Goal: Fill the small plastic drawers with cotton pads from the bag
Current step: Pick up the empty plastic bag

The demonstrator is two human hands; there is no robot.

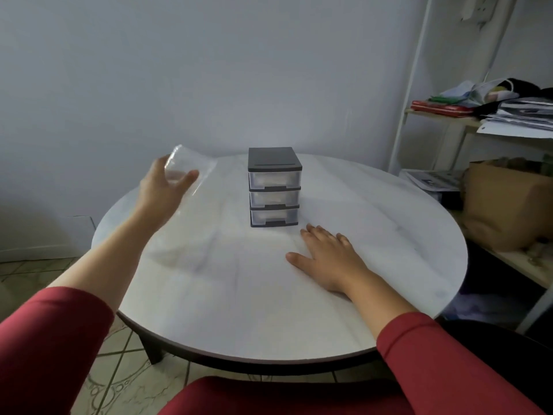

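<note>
Bag point(188, 166) blurred in left hand point(163, 187); drawer point(273, 187) contents unclear.

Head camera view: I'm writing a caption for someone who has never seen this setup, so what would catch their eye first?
Probably the small drawer unit, three clear shut drawers under a dark top, standing alone near the middle of the round white table. Next, the left hand raised at the table's far left edge, gripping a clear plastic bag. The right hand lies flat on the tabletop just in front of the drawers.
</note>
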